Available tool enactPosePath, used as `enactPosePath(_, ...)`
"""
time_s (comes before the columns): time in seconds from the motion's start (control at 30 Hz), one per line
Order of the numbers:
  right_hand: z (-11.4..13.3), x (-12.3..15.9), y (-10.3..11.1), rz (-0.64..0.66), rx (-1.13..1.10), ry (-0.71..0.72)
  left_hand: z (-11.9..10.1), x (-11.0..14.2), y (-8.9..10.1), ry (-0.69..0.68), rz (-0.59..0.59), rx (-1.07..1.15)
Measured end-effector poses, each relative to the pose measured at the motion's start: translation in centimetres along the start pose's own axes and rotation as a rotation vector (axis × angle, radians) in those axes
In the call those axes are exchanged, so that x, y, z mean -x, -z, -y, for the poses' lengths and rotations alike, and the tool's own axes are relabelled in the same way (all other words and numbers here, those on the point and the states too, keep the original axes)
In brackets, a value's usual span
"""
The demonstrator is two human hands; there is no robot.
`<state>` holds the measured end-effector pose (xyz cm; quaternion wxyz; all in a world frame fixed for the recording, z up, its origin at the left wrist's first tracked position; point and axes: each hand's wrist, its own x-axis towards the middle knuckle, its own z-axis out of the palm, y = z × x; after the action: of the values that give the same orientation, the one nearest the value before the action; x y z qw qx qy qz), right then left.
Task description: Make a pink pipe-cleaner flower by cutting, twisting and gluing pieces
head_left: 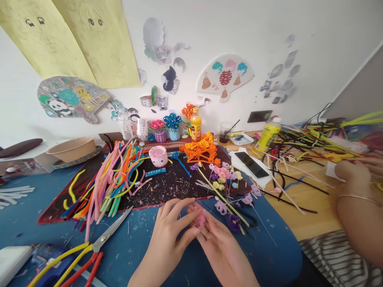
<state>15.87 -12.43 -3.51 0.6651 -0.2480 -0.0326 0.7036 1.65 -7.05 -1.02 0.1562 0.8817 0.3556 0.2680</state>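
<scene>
A small pink fuzzy pipe-cleaner piece (201,218) lies between my two hands above the blue mat's front edge. My left hand (173,227) pinches it from above with the fingertips. My right hand (220,243) is turned palm up beneath, its fingers curled against the same piece. Just beyond my right hand lie pipe-cleaner flowers in purple, pink and yellow (223,173), some on long stems. Scissors (112,229) with red and yellow handles rest open to the left of my left hand. The exact shape of the pink piece is partly hidden by fingers.
Left of centre is a bundle of coloured pipe cleaners (103,183); orange pipe-cleaner pieces (200,149) lie behind the hands. A pink pot (158,156), an orange bottle (196,125) and a phone (252,164) stand or lie farther back. Another person's arm (357,199) reaches in at right.
</scene>
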Motion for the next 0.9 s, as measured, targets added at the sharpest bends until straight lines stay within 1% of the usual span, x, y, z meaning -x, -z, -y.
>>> enactPosePath(0.07, 0.0, 0.1, 0.0, 0.019, -0.005, 0.006, 0.1, 0.3, 0.1, 0.084, 0.004, 0.18)
enactPosePath(0.13, -0.1, 0.2, 0.1, 0.029, -0.006, 0.011, 0.0, 0.4, 0.0, 0.158, -0.024, 0.343)
enactPosePath(0.2, -0.3, 0.2, 0.1, 0.022, -0.001, 0.017, -0.2, 0.3, -0.2, 0.209, -0.028, 0.436)
enactPosePath(0.33, -0.4, 0.4, -0.2, 0.013, 0.031, 0.006, -0.6, 0.0, -0.8, 0.258, -0.036, 0.468)
enactPosePath(0.43, -0.3, 0.5, -0.7, 0.055, 0.074, -0.01, -0.8, -0.3, -1.3, 0.298, -0.086, 0.514)
enactPosePath(0.53, -0.2, 0.6, -1.0, 0.082, 0.097, -0.007, -0.9, -0.4, -1.5, 0.37, -0.115, 0.589)
enactPosePath(0.67, -0.2, 0.6, -1.0, 0.038, 0.075, -0.009, -1.3, -0.4, -0.9, 0.486, -0.08, 0.718)
enactPosePath(0.77, -0.3, 0.5, -0.8, 0.032, 0.027, -0.019, -1.7, -0.4, -0.2, 0.553, -0.056, 0.833)
enactPosePath(0.9, -0.3, 0.5, -0.8, 0.049, -0.001, -0.032, -1.7, -0.1, 0.2, 0.565, -0.028, 0.92)
